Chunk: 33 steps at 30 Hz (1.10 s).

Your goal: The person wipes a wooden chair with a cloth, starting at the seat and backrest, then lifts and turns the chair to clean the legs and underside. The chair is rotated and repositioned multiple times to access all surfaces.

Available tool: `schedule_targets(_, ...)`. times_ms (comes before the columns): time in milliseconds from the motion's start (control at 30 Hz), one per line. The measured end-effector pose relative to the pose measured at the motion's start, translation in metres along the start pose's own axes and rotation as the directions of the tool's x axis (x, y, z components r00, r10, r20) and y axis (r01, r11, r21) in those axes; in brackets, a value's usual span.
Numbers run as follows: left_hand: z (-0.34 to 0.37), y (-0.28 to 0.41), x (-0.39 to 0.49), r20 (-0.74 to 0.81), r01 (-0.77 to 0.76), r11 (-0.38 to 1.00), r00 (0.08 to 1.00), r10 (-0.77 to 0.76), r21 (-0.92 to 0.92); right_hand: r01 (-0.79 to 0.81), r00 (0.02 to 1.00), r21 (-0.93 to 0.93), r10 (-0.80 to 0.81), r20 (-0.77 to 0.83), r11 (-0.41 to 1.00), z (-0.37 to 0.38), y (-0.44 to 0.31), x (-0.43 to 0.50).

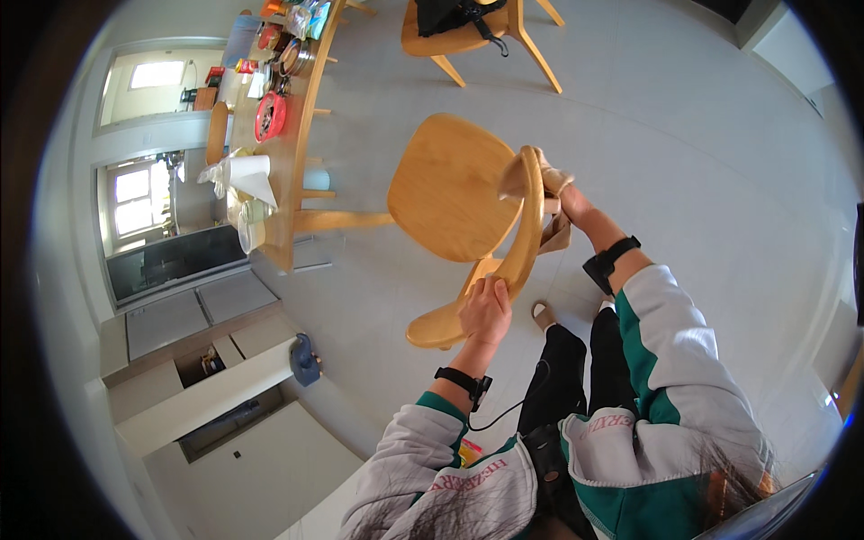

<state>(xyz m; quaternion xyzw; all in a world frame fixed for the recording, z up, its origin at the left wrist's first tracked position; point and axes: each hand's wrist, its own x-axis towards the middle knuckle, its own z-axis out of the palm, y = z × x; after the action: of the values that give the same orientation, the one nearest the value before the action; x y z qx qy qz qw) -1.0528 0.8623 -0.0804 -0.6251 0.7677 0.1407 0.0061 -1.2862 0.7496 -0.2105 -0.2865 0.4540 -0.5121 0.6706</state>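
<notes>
A wooden chair [453, 189] with a rounded seat and a curved top rail stands on the floor in front of me. My left hand [487, 309] grips the near left part of the curved wooden backrest rail [521, 260]. At the rail's other side, my right hand [574, 202] presses a beige cloth [555, 179] around the wood. Part of the cloth drapes over the rail's inner face, and another part hangs down below the hand. The fingers of my right hand are mostly hidden by the cloth and the rail.
A long wooden dining table [287, 155] at the left bears a red bowl [270, 117], a paper towel roll [250, 169], clear containers [252, 226] and several packages. Another wooden chair [459, 39] with a black bag [453, 15] stands farther off. A dark blue figurine [306, 361] sits by low cabinets.
</notes>
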Motion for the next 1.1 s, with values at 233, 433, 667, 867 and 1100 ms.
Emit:
schedule_targets(233,-0.003,0.0,-0.002,0.044,0.011,0.998,0.999,-0.008,-0.068,0.124,0.986,-0.076,-0.132,-0.106,0.989,0.011,0.002,-0.076)
schedule_targets(433,0.004,-0.005,-0.008,-0.107,-0.105,0.99,0.99,0.095,-0.091,0.386,0.858,-0.467,-0.495,-0.135,0.796,0.032,0.001,-0.079)
schedule_targets(667,0.008,-0.014,-0.015,-0.412,-0.32,0.94,0.877,0.248,-0.115,0.316,0.843,-0.791,-0.537,-0.019,0.524,0.019,0.008,-0.067)
schedule_targets(867,0.009,-0.029,-0.032,-0.591,-0.471,0.819,0.779,0.211,-0.327,0.303,0.828,-0.742,-0.55,-0.106,0.598,0.032,0.008,-0.067)
schedule_targets(1100,-0.004,-0.129,-0.107,-0.767,-0.348,0.885,0.642,-0.017,-0.31,0.359,0.869,-0.463,-0.471,-0.151,0.81,0.024,0.013,-0.054)
